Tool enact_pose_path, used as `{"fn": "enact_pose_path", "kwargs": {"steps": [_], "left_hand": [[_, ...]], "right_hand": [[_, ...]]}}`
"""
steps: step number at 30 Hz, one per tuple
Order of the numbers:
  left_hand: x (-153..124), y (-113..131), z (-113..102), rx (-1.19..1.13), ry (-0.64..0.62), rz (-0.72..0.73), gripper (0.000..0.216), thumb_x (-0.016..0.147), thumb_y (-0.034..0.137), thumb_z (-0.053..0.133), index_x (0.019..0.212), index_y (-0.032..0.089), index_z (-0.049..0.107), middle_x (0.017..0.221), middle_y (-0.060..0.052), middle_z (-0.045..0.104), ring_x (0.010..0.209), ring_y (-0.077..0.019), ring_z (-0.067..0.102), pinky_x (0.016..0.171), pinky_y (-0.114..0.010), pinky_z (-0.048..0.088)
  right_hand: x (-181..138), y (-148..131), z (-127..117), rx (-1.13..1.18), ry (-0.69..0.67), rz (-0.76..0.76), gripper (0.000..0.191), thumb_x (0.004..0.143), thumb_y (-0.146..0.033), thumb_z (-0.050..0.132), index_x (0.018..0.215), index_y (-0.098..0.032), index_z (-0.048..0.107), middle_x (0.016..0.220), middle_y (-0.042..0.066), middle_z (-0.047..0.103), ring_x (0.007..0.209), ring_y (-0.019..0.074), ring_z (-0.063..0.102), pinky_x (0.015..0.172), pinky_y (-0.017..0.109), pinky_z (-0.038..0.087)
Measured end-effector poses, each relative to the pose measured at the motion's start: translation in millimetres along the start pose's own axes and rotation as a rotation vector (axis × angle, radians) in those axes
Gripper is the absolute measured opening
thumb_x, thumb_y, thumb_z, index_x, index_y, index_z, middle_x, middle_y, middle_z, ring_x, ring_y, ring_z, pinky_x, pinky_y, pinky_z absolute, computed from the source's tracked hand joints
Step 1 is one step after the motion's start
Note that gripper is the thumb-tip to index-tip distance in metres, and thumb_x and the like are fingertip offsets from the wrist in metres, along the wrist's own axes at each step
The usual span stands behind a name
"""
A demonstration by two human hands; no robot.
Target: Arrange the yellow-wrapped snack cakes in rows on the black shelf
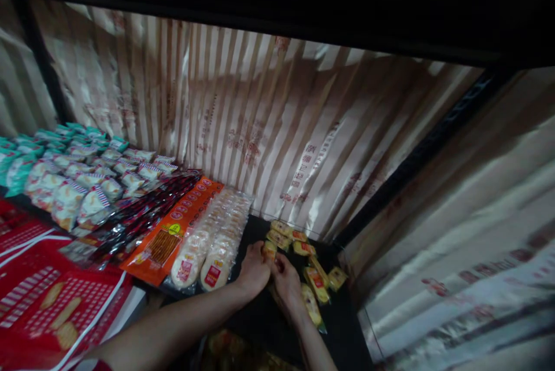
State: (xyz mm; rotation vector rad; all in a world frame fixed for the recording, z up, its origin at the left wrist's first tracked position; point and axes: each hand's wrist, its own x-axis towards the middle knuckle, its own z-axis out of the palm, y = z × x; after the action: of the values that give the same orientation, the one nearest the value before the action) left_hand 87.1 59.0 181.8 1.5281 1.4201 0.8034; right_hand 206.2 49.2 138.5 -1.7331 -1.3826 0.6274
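Observation:
On the dark shelf [260, 330], my left hand [255, 270] is closed with its fingertips around a small yellow snack packet [269, 250]. My right hand [286, 283] is beside it, fingers curled and pinching at the same packet's near side. Around my hands lie several more wrapped yellow snacks: a group of packets [280, 234] just beyond the fingers and others [316, 283] to the right, one packet [310, 304] close by my right wrist. My fingers partly hide the held packet.
Left of my hands stand rows of round white crackers [215, 267], an orange snack bag [162, 238], dark shiny packs [143, 203] and white snack packets [93, 200]. A red basket [52, 301] is at lower left. Shelf posts [416, 157] and striped sheeting [260, 105] bound the space.

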Motion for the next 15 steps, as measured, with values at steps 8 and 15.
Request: {"fn": "enact_pose_path", "kwargs": {"steps": [8,15], "left_hand": [[64.3,7.6,28.6,-0.239,0.16,-0.028,0.034,0.085,0.016,0.039,0.113,0.009,0.055,0.124,-0.013,0.055,0.119,-0.0187,0.047,0.103,-0.025,0.031],[129.0,-8.8,57.9,-0.314,0.245,-0.136,0.038,0.08,0.016,0.048,0.118,0.018,0.053,0.126,-0.009,0.055,0.126,-0.0218,0.04,0.105,-0.031,0.029]], "right_hand": [[82.6,-5.3,21.0,-0.104,0.019,-0.06,0.026,0.075,-0.028,0.041,0.085,-0.018,0.064,0.079,0.006,0.068,0.073,0.0202,0.062,0.071,0.031,0.046],[133.6,-4.1,43.7,-0.202,-0.005,-0.115,0.017,0.079,-0.018,0.048,0.087,-0.021,0.063,0.075,0.003,0.067,0.07,0.0161,0.061,0.069,0.027,0.046]]}}
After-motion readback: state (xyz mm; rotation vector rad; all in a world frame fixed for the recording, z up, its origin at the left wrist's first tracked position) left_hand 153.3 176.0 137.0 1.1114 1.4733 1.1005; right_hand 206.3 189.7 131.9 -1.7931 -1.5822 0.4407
